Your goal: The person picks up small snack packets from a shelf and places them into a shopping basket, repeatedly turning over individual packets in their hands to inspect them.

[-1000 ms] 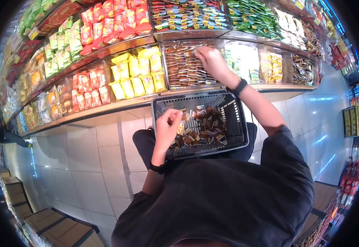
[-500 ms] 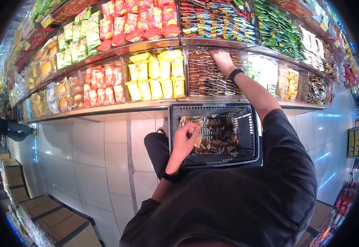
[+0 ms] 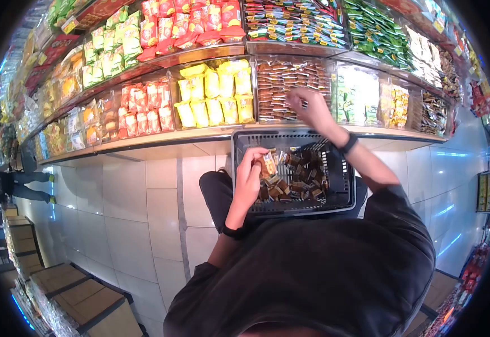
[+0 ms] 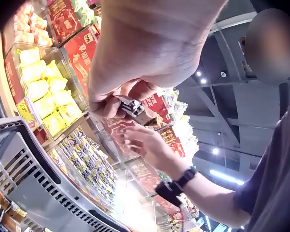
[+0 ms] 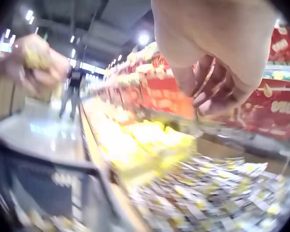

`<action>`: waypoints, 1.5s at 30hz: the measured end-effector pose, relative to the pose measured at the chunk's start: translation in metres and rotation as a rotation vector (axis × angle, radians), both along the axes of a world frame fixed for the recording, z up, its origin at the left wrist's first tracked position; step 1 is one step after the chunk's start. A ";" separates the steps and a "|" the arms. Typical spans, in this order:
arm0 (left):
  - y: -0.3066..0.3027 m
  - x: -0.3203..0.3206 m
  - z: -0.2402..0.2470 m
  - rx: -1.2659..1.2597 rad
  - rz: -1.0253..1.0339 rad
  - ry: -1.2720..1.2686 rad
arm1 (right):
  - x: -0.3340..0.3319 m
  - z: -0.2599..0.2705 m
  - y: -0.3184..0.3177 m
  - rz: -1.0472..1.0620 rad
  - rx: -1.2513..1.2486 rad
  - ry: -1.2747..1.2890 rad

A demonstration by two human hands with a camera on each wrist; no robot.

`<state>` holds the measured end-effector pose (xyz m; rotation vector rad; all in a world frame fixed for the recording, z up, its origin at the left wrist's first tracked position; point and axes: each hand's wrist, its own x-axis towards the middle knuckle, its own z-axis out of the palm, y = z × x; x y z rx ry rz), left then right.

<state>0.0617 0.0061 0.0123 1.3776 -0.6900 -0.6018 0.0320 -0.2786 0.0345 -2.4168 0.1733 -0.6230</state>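
Note:
My left hand (image 3: 247,182) grips a small brown-wrapped packet (image 3: 268,165) above the black basket (image 3: 237,168); in the left wrist view the packet's dark-and-white end (image 4: 132,108) sticks out between thumb and fingers. Over the front part of a bin of brown packets (image 3: 273,95) hangs my right hand (image 3: 315,112), its fingers loosely bent and no packet distinct in them. The right wrist view, though blurred, shows those bent fingers (image 5: 217,89) above the bin's packets (image 5: 217,193). Many small brown packets (image 3: 298,174) lie inside the basket.
Yellow bags (image 3: 214,90) fill the bin left of the brown packets, and green-white packets (image 3: 357,98) the one on the right. A wooden shelf edge (image 3: 172,136) runs behind the basket. Another person (image 3: 23,185) stands far left; boxes (image 3: 82,292) stand lower left.
My right hand has come forward from the back of the bin towards the basket. My left hand has turned and lifted slightly, bringing its packet into clearer view.

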 end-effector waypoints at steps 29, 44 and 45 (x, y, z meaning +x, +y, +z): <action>0.020 -0.053 0.102 -0.105 -0.012 0.287 | -0.150 0.085 0.140 0.085 1.170 0.038; 0.031 -0.049 0.123 -0.086 -0.085 0.402 | -0.162 0.097 0.147 0.148 1.172 0.003; 0.028 -0.048 0.123 -0.087 -0.086 0.403 | -0.162 0.097 0.146 0.171 1.156 0.050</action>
